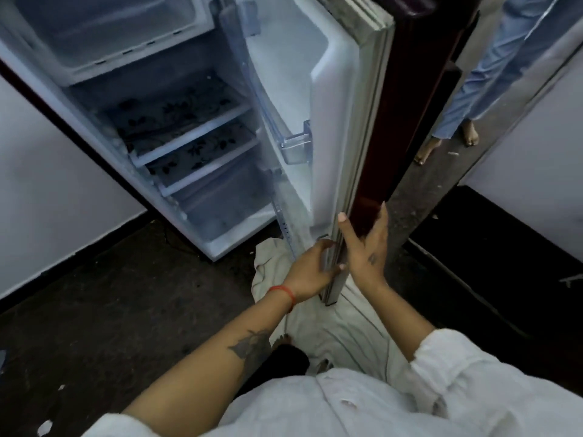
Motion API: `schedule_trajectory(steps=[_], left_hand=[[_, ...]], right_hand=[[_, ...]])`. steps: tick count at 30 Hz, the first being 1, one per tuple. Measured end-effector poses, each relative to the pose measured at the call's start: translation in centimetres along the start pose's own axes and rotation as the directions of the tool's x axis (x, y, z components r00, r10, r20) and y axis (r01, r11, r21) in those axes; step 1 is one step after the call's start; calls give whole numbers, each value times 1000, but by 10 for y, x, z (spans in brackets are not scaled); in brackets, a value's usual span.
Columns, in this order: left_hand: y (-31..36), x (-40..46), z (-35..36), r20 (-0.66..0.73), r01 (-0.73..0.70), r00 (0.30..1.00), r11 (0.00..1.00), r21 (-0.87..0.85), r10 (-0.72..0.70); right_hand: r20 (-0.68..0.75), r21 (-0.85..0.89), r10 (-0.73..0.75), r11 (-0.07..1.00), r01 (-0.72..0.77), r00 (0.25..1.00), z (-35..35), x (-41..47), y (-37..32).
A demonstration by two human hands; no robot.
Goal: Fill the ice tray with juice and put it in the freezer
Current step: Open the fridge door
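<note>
White sleeve [457,367] nearest; door edge [344,216] gripped by left hand [310,272], flanked by spread right hand [366,244]. Ice tray unseen; freezer compartment [104,29] open. Risk: fingers pinched if door is swung shut.

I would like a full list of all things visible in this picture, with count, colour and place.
fridge: one, white inside, open, upper left
door: one, dark maroon outside, swung open, centre
shelves: two, floral pattern, inside fridge
door bin: one, clear, inner door
cloth: one, white, floor below door
other person's legs: blue trousers, upper right
left hand: grips door's lower edge
right hand: open, on door's outer face
</note>
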State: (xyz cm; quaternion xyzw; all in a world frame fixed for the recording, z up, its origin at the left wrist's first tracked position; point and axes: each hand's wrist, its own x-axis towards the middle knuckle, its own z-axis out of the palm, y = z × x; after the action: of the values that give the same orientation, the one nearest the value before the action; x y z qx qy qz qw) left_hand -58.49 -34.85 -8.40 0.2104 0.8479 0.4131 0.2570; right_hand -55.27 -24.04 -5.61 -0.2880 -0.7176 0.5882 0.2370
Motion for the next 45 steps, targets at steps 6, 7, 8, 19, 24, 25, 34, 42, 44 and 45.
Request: schedule_trajectory(steps=[6, 7, 8, 19, 24, 25, 34, 42, 44, 45], left_hand=[[22, 44, -14, -77, 31, 996, 997, -67, -36], [25, 54, -18, -105, 52, 992, 993, -105, -63], [29, 65, -22, -134, 71, 987, 986, -152, -92], [68, 208, -26, -64, 246, 928, 731, -636, -368], [91, 253, -14, -17, 263, 932, 704, -659, -363], [96, 261, -12, -5, 268, 931, 691, -672, -366], [120, 321, -5, 171, 362, 908, 509, -781, -383], [126, 325, 22, 158, 347, 933, 694, -631, -323], [121, 315, 40, 166, 325, 945, 784, -528, -280], [117, 308, 49, 180, 311, 950, 827, -468, -255]], right_hand=[[-151, -123, 43, 991, -61, 988, -32, 60, 8], [-168, -133, 39, 989, -62, 985, -37, 68, 10], [-181, -146, 34, 987, -61, 983, -42, 76, 11], [-254, -106, 104, 985, -134, 962, -83, 169, 24], [-383, -53, 203, 969, -241, 901, -83, 219, 25], [-401, -37, 228, 964, -265, 887, -82, 231, 25], [-354, -59, 325, 928, -367, 877, -94, 319, 10], [-191, -67, 399, 906, -418, 897, -106, 312, 10], [-153, -96, 429, 890, -446, 890, -110, 290, 18], [-125, -136, 446, 877, -461, 886, -114, 277, 24]])
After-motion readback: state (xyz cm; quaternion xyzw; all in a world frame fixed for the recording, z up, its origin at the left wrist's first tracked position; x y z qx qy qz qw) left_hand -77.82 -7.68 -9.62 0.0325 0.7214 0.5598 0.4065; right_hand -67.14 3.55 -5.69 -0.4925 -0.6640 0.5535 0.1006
